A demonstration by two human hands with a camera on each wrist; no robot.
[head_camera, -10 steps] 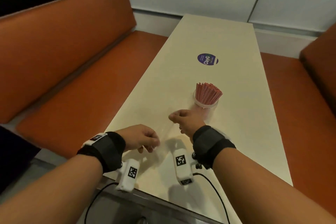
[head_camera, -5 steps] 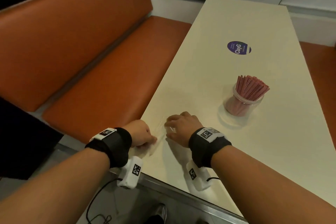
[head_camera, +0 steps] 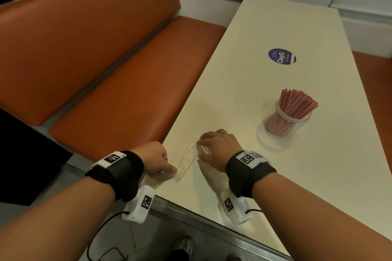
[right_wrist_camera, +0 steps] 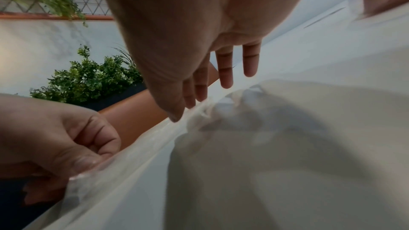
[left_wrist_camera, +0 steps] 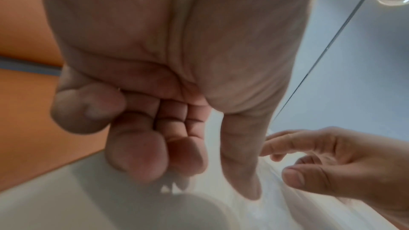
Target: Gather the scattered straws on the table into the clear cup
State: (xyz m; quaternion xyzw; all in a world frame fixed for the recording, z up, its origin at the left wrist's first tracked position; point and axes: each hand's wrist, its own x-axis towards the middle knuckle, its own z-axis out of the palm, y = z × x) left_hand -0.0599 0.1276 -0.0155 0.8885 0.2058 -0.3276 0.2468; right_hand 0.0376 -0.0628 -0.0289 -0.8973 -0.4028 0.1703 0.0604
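Note:
A clear cup [head_camera: 286, 122] packed with red straws [head_camera: 297, 101] stands upright on the cream table [head_camera: 275, 186], right of centre. Near the table's front left corner lies a long, creased clear plastic wrapper [head_camera: 186, 159]. My left hand [head_camera: 158, 160] is a loose fist at the wrapper's near end, and its thumb [left_wrist_camera: 243, 181] presses on the plastic. My right hand [head_camera: 216, 146] has its fingers spread, and its fingertips [right_wrist_camera: 225, 83] touch the wrapper's far end. The cup stands well to the right of both hands. I see no loose straws on the table.
A round purple sticker [head_camera: 281, 56] marks the table farther back. An orange padded bench [head_camera: 127, 91] runs along the table's left side. The metal front edge of the table [head_camera: 191, 216] is just below my wrists. Green plants [right_wrist_camera: 88, 76] show beyond the bench.
My right hand has left the cup's side and come down to the wrapper near the table corner. My left hand stayed in a fist and shifted slightly onto the wrapper's near end.

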